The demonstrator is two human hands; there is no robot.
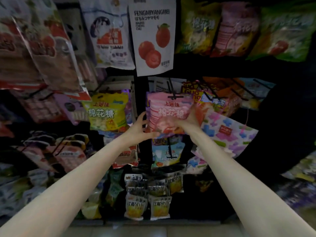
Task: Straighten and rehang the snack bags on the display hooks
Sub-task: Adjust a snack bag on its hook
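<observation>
Pink marshmallow bag [168, 113] hangs on a black hook [174, 96] in the middle row of the display rack [135, 93], and both hands hold it. Left hand [142, 127] curls round its lower left corner; right hand [189, 119] grips its right edge, fingers apparently tucked behind. Yellow bag [106, 112] beside it hangs fairly straight. Patterned bag [225, 132] to the right sits tilted, so straightening seems partway done, with more left.
</observation>
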